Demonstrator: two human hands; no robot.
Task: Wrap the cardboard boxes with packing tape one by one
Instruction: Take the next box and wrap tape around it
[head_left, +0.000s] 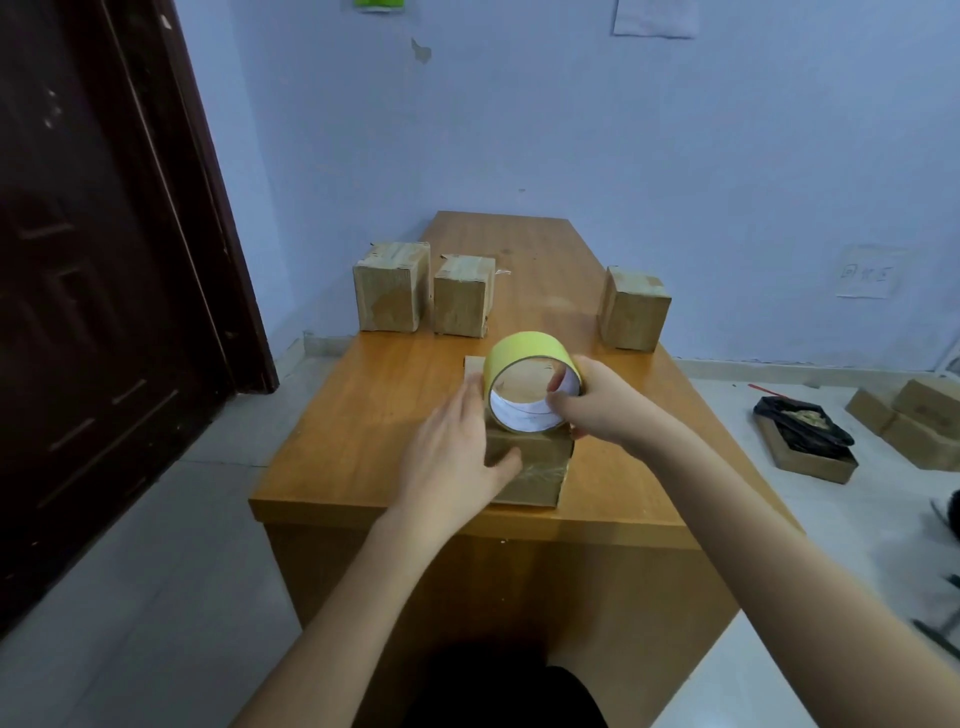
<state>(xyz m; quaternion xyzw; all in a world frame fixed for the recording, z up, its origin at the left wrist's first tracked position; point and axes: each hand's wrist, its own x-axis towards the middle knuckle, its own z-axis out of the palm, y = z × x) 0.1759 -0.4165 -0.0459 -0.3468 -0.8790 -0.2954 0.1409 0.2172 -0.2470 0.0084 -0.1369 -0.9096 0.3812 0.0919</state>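
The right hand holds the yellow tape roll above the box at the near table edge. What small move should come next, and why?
Probably draw the yellow roll of packing tape down across the near brown cardboard box. The right hand grips the roll just above it, and the left hand lies flat on the box, steadying it. Whether the tape end already sticks there, I cannot tell.

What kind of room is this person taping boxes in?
Probably a plain spare room or small office used for packing, not a warehouse. A wooden desk stands against a painted blue wall beside a dark panelled door, and more cardboard boxes lie on the tiled floor.
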